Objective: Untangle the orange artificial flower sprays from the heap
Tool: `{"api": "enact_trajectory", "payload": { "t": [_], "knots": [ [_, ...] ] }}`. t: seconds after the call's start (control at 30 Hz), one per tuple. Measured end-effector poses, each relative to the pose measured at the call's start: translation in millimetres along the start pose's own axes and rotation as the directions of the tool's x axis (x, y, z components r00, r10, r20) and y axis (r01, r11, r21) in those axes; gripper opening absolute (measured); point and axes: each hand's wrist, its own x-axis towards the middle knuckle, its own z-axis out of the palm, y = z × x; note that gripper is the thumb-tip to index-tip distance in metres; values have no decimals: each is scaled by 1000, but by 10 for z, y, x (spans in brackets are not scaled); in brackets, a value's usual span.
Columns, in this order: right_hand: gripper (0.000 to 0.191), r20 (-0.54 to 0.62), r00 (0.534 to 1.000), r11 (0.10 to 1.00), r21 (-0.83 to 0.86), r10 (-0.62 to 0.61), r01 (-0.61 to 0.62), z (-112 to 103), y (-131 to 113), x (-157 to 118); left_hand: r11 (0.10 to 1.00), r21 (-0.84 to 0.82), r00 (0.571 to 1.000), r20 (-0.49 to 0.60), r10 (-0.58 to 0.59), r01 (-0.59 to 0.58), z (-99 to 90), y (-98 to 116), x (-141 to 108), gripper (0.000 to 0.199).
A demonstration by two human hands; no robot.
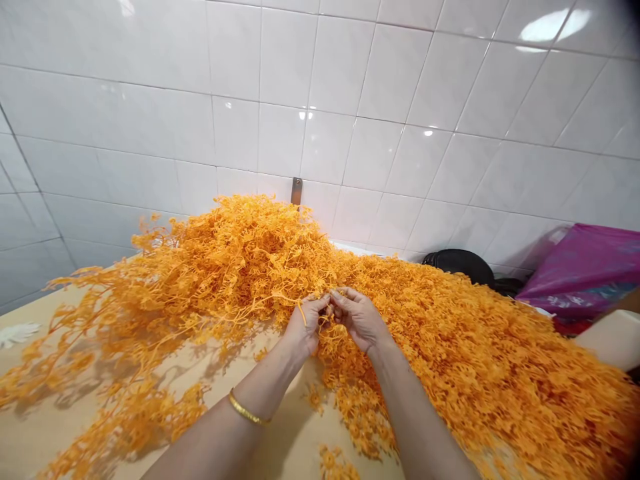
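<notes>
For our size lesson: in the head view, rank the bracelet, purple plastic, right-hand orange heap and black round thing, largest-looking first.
1. Right-hand orange heap
2. Purple plastic
3. Black round thing, partly hidden
4. Bracelet

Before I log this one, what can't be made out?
Head view: what exactly lies between the left hand and right hand; too small, and partly covered by the hands.
Head view: the lower end of the brown strip; the orange sprigs hide it.
Head view: the right end of the purple bag; cut off by the picture's edge.
</notes>
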Motion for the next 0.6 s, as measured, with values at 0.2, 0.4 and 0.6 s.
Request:
{"api": "enact_trajectory", "payload": {
  "t": [0.2, 0.4, 0.6],
  "knots": [
    [25, -339, 928, 985, 15, -157, 172, -318, -90, 128, 996, 77, 998, 44, -40, 36, 20, -44, -11, 9],
    [18, -416, 898, 988, -11, -142, 151, -566, -357, 87, 983, 180, 998, 45, -47, 38, -4, -87, -17, 14],
    [28, -6, 1000, 989, -147, 25, -26, -281, -241, -6, 981, 185, 995, 64, -79, 66, -11, -106, -8, 19]
  ]
}}
